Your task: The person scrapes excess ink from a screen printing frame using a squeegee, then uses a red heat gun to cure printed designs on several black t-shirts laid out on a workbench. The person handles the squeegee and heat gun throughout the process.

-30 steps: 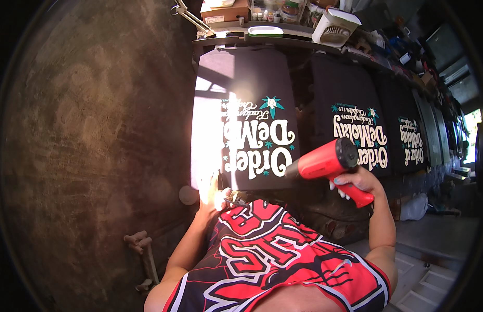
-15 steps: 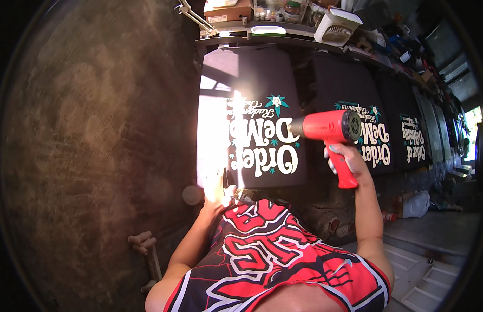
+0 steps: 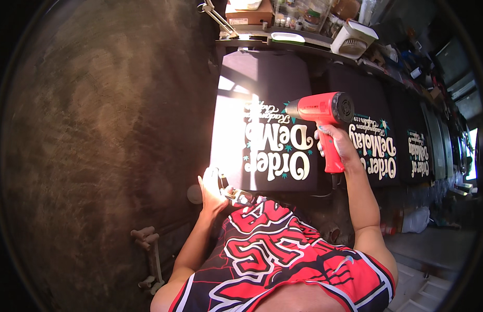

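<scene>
My right hand [image 3: 337, 143] is wrapped round the handle of a red heat gun [image 3: 319, 106] with a dark nozzle. Its nozzle points left, over the print of the nearest black shirt [image 3: 283, 73]. That shirt lies flat on a board, with white lettering and small green leaves. Bright sunlight washes out its left part. At the shirt's near left corner is my left hand [image 3: 213, 195], fingers stretched out beside a metal fitting [image 3: 239, 197] at the board's near edge. Glare blurs the fingertips.
More printed black shirts [image 3: 353, 86] lie in a row to the right. Behind stands a shelf with a white tray [image 3: 287, 37], a small white fan [image 3: 354, 39], jars and a lamp arm [image 3: 218, 18]. A wooden post [image 3: 153, 255] rises at lower left.
The heat gun has moved away from me and left across the shirt, its nozzle now by the leaf figure. My left hand has shifted slightly at the corner. The whole view has shifted somewhat.
</scene>
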`<state>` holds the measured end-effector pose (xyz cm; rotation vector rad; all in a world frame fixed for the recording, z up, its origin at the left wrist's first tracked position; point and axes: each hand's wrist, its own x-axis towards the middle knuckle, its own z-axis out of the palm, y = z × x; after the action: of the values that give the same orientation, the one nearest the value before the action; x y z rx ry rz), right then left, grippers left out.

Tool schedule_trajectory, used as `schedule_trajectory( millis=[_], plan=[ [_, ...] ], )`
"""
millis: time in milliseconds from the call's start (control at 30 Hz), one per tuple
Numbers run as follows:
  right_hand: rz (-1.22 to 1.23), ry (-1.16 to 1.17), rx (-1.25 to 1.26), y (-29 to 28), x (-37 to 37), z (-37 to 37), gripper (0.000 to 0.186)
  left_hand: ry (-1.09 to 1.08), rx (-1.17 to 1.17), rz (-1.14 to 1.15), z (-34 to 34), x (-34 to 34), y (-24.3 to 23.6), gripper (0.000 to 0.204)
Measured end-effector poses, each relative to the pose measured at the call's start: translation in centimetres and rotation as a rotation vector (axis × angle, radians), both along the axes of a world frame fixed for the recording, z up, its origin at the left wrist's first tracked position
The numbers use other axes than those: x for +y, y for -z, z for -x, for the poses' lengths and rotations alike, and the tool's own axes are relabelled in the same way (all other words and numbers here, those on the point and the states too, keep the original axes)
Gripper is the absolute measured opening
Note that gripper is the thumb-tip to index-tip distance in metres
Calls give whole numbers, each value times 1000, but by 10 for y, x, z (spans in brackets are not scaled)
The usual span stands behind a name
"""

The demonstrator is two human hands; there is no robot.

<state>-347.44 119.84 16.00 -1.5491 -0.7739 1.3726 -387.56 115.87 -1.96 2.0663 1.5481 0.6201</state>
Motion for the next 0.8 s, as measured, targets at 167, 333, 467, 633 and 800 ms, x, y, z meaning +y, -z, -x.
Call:
schedule_trajectory(
  millis=[167, 333, 467, 633, 800],
  plan=[
    [27, -443, 260, 0, 6, 21, 34, -22, -19, -42, 5, 3, 11, 81],
    [-45, -335, 94, 10, 60, 59, 31, -20, -90, -74, 3, 6, 29, 80],
    [-41, -219, 107, 19, 82, 79, 28, 10, -64, -59, 4, 9, 28, 81],
    [39, -571, 169, 25, 56, 55, 30, 5, -40, -36, 2, 8, 20, 78],
    [25, -38, -79, 27, 46, 33, 34, 4, -31, -9, 3, 5, 14, 81]
  ],
)
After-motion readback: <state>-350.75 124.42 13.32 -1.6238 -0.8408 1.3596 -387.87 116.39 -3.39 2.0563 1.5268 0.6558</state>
